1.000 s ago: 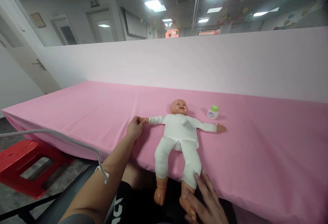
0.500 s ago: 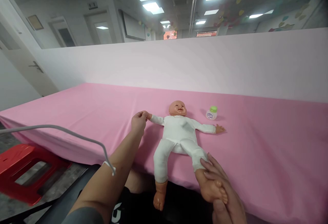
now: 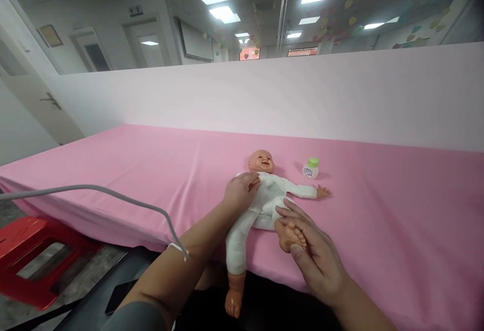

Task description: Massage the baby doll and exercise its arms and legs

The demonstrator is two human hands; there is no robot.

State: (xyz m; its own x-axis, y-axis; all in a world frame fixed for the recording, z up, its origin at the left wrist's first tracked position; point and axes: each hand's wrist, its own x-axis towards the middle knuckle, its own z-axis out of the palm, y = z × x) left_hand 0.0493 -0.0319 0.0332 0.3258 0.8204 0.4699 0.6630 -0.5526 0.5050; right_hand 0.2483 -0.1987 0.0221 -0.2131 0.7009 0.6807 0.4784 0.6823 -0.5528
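A baby doll in a white cloth suit lies on its back on the pink-covered table, head away from me. My left hand is closed around the doll's hand at the image left, holding it over the chest. Between the thumb and fingers of my right hand is the doll's foot, with that leg bent up towards the belly. The doll's other leg hangs straight over the table edge. Its other arm lies stretched out to the right.
A small clear bottle with a green cap stands right of the doll's head. A red plastic stool is at lower left. A grey cable crosses my left arm. Behind the table rises a white wall with glass above.
My left hand has brought the doll's hand inward from the side onto its chest. My right hand has pushed the foot up and away from me, bending the leg.
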